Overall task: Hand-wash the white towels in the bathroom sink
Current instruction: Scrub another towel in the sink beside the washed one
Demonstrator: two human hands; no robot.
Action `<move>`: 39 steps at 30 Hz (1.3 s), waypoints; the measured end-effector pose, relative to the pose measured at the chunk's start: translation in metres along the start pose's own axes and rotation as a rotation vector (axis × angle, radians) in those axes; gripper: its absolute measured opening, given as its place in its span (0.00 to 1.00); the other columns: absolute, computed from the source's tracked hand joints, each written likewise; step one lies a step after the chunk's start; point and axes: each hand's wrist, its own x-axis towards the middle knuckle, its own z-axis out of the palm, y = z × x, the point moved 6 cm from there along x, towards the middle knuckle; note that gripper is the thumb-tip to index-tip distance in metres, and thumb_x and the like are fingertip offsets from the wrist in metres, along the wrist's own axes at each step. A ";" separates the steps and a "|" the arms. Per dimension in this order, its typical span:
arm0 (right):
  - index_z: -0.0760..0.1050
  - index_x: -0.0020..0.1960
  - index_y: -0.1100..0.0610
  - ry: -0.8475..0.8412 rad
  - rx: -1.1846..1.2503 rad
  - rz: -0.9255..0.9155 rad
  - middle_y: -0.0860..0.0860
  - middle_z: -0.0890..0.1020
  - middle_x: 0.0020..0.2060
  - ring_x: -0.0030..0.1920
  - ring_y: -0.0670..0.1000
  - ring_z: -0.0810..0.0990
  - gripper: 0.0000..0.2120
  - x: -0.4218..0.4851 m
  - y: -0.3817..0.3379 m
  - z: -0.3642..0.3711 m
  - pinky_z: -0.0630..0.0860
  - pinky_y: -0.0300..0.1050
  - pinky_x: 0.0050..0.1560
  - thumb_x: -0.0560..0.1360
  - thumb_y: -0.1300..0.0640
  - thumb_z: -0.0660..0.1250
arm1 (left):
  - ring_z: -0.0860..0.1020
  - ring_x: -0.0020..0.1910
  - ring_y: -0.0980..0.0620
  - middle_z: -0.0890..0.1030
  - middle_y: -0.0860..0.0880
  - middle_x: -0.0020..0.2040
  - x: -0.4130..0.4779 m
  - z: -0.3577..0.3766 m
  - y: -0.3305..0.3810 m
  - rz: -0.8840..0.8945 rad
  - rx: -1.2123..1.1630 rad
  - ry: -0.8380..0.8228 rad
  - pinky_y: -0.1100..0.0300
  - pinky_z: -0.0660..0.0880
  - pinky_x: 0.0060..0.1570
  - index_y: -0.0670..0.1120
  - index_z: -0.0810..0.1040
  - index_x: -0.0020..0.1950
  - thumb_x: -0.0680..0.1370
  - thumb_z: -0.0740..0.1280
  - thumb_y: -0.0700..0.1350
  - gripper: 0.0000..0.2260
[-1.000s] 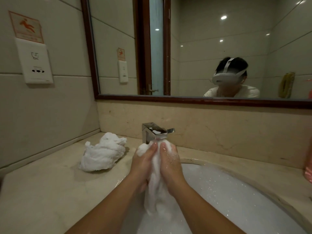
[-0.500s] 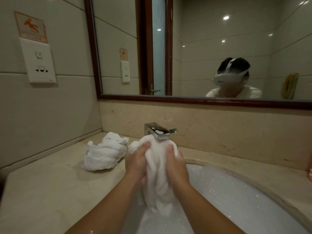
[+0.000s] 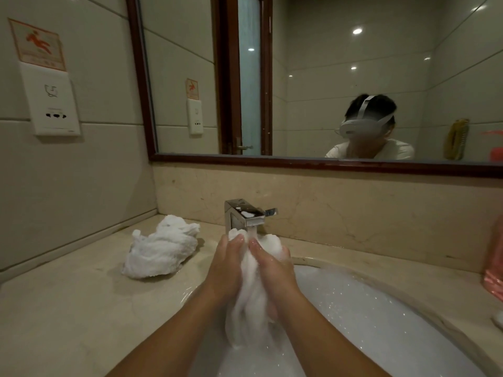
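**Two white towels: one in the wash, one set aside**

The wet towel [image 3: 249, 308] hangs over the sink [image 3: 381, 317] as a long, sudsy, upright bunch. It is gripped between the left hand [image 3: 227, 270] and the right hand [image 3: 275, 270]. Its lumpy top pokes out at 12 o'clock and its tail trails to 6 o'clock. The sink is white, rounded and foam-flecked. The second towel [image 3: 160, 251] lies crumpled on the counter [image 3: 68, 322] at 9 o'clock, apart from the first.

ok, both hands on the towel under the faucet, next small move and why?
Probably rub the palms together along the towel. The left hand and right hand grip its bunched top just below the faucet spout, its tail hangs toward the sudsy sink, so it looks mid-scrub, not ready to wring.
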 end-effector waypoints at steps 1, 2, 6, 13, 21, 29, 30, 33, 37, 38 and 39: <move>0.74 0.69 0.41 0.017 0.049 0.011 0.50 0.86 0.52 0.51 0.56 0.87 0.51 0.001 0.002 0.000 0.85 0.57 0.55 0.50 0.24 0.80 | 0.80 0.50 0.59 0.81 0.55 0.51 -0.001 -0.002 -0.002 -0.023 0.027 0.017 0.61 0.75 0.49 0.54 0.73 0.59 0.78 0.56 0.62 0.17; 0.75 0.69 0.42 0.038 0.091 0.017 0.50 0.87 0.51 0.51 0.56 0.87 0.54 0.003 0.006 0.000 0.85 0.58 0.56 0.47 0.23 0.81 | 0.79 0.51 0.59 0.79 0.55 0.52 -0.001 -0.004 -0.002 -0.022 0.065 0.031 0.59 0.74 0.51 0.53 0.67 0.62 0.81 0.57 0.63 0.17; 0.73 0.65 0.45 0.103 0.173 -0.026 0.51 0.85 0.53 0.52 0.55 0.85 0.35 0.002 0.001 -0.005 0.84 0.59 0.57 0.65 0.37 0.84 | 0.80 0.51 0.61 0.80 0.57 0.53 -0.003 -0.003 0.005 0.067 0.232 0.057 0.71 0.74 0.44 0.56 0.67 0.67 0.84 0.61 0.59 0.14; 0.74 0.67 0.47 0.029 0.291 -0.082 0.54 0.86 0.56 0.52 0.57 0.87 0.26 0.012 -0.001 -0.005 0.86 0.56 0.51 0.73 0.52 0.79 | 0.82 0.50 0.67 0.85 0.64 0.51 -0.006 0.008 -0.002 0.018 0.057 0.039 0.65 0.79 0.55 0.63 0.76 0.56 0.75 0.74 0.60 0.14; 0.79 0.55 0.43 0.011 0.214 -0.110 0.48 0.88 0.47 0.50 0.53 0.88 0.12 0.015 -0.002 0.001 0.86 0.56 0.54 0.75 0.42 0.77 | 0.87 0.45 0.55 0.87 0.48 0.50 -0.003 -0.002 -0.002 0.026 -0.121 0.125 0.66 0.80 0.39 0.48 0.76 0.62 0.78 0.75 0.51 0.16; 0.74 0.65 0.53 0.082 0.325 -0.017 0.56 0.84 0.54 0.53 0.59 0.85 0.28 0.009 0.001 0.000 0.84 0.61 0.58 0.71 0.42 0.76 | 0.83 0.42 0.63 0.85 0.49 0.50 0.005 -0.011 -0.002 0.092 0.028 0.178 0.71 0.76 0.38 0.46 0.77 0.61 0.79 0.73 0.50 0.13; 0.72 0.68 0.51 0.064 0.387 0.002 0.57 0.84 0.55 0.54 0.60 0.85 0.25 0.010 0.001 0.000 0.84 0.62 0.59 0.75 0.47 0.75 | 0.82 0.41 0.63 0.85 0.49 0.50 0.007 -0.011 -0.004 0.094 0.023 0.176 0.70 0.77 0.38 0.47 0.77 0.61 0.79 0.73 0.50 0.14; 0.72 0.72 0.47 -0.019 0.507 0.068 0.58 0.85 0.57 0.54 0.61 0.86 0.25 0.013 0.005 0.005 0.84 0.64 0.59 0.76 0.55 0.74 | 0.84 0.46 0.59 0.84 0.51 0.53 0.006 -0.010 -0.007 0.024 -0.051 0.176 0.67 0.80 0.41 0.51 0.74 0.64 0.78 0.74 0.55 0.19; 0.83 0.64 0.55 -0.124 0.492 0.103 0.60 0.88 0.52 0.53 0.62 0.88 0.30 0.012 0.005 0.014 0.84 0.60 0.58 0.65 0.44 0.78 | 0.86 0.46 0.58 0.87 0.51 0.51 0.009 -0.013 -0.014 -0.073 -0.062 0.151 0.68 0.80 0.38 0.50 0.82 0.60 0.78 0.72 0.60 0.17; 0.84 0.63 0.54 -0.109 0.463 0.080 0.59 0.88 0.53 0.54 0.61 0.88 0.32 0.015 0.006 0.014 0.84 0.59 0.58 0.64 0.41 0.80 | 0.86 0.46 0.59 0.87 0.52 0.50 0.009 -0.013 -0.015 -0.061 -0.024 0.136 0.68 0.79 0.37 0.51 0.83 0.58 0.79 0.71 0.60 0.16; 0.83 0.63 0.51 -0.092 0.428 0.048 0.57 0.88 0.53 0.54 0.60 0.88 0.35 0.016 0.005 0.013 0.84 0.59 0.59 0.61 0.37 0.82 | 0.85 0.47 0.59 0.87 0.53 0.50 0.008 -0.012 -0.014 -0.056 0.001 0.126 0.68 0.79 0.39 0.51 0.84 0.58 0.79 0.71 0.61 0.16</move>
